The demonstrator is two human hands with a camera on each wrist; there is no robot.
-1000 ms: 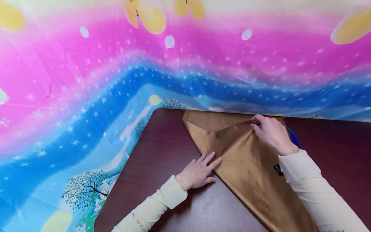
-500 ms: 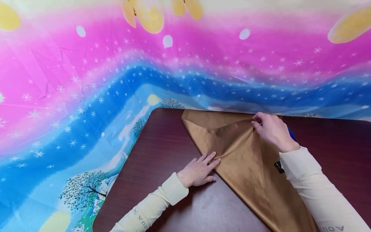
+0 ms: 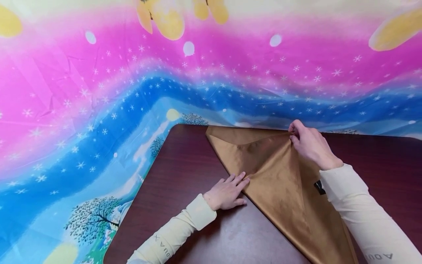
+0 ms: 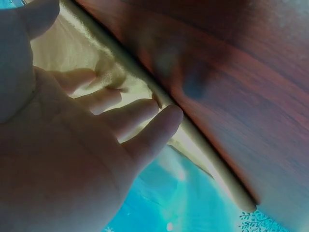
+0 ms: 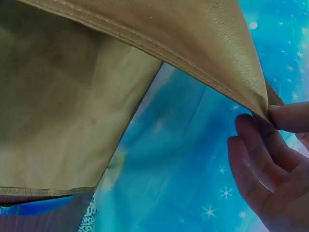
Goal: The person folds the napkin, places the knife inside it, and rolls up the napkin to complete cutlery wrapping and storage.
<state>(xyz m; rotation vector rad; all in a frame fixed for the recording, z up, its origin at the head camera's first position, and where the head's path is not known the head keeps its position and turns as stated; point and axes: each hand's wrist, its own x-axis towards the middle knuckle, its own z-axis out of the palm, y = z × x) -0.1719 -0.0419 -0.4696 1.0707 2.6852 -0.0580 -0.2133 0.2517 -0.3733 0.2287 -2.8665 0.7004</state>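
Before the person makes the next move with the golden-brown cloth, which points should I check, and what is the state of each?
1. Right hand pinches the golden-brown cloth: ok.
2. Left hand has fingers on the cloth's folded edge: ok.
3. Cloth is smooth between the hands: not ok, creases show.
4. Blue object is free of the cloth: cannot tell, it lies right by the hem.
5. Black patch is identified: cannot tell, the sleeve partly covers it.

Bright head view (glare on the tabletop (image 3: pixel 242 231)), dimmer wrist views.
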